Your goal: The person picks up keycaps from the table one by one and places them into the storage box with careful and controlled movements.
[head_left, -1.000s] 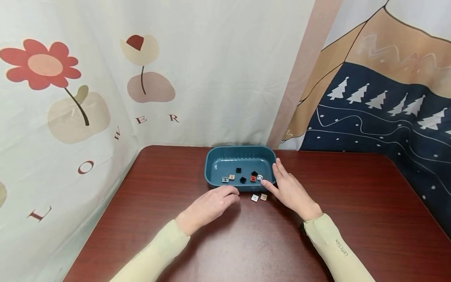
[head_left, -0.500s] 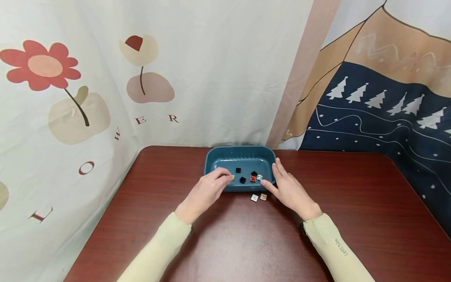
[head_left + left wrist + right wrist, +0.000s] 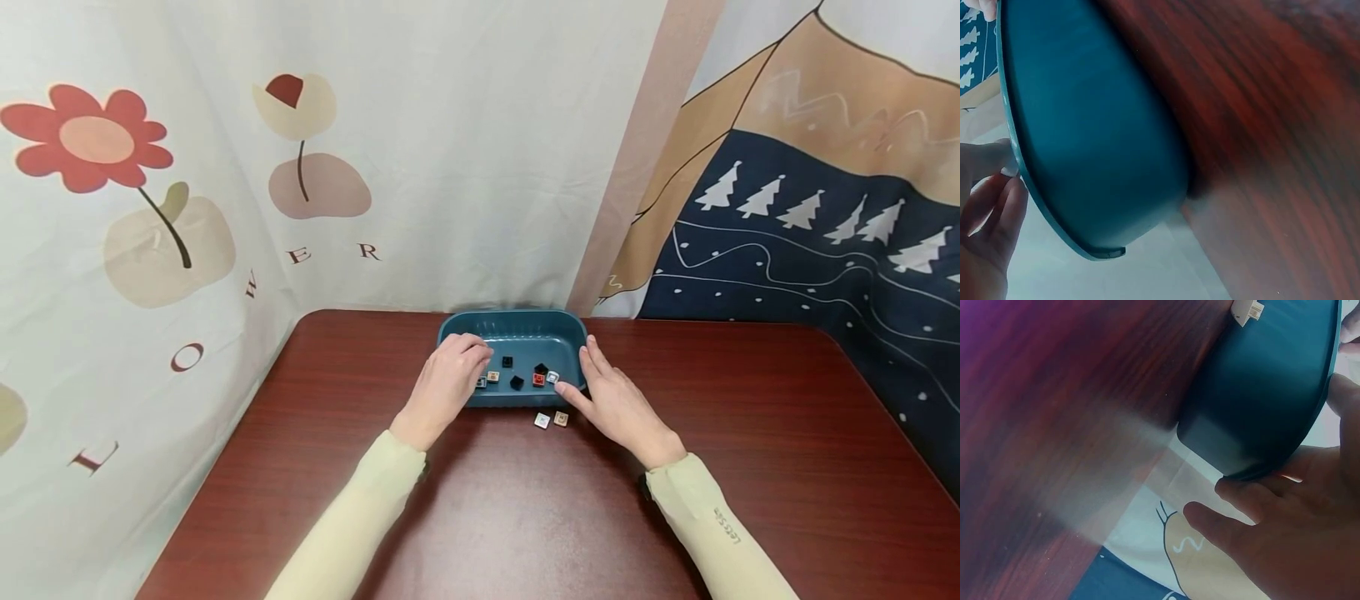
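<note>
Small square keycaps lie in a teal tray (image 3: pixel 555 337): several black ones, a red keycap (image 3: pixel 538 380), a white keycap (image 3: pixel 552 377), a beige keycap (image 3: pixel 492 377) and a partly hidden grey keycap (image 3: pixel 481 382). Over the tray's left part is my left hand (image 3: pixel 444 379), fingertips close together inside the rim. Whether something small sits between them cannot be made out, even in the left wrist view. My right hand (image 3: pixel 626 412) rests against the tray's right end with its fingers extended, the thumb at the front rim.
On the table in front of the tray lie a white keycap (image 3: pixel 542 421) and a tan keycap (image 3: pixel 561 419). The reddish-brown wooden table (image 3: pixel 555 517) ends behind the tray at a printed cloth (image 3: pixel 465 167).
My left hand has moved from the tray's front edge up over its left part, passing above the grey and beige keycaps. The right hand and the visible keycaps have stayed in place.
</note>
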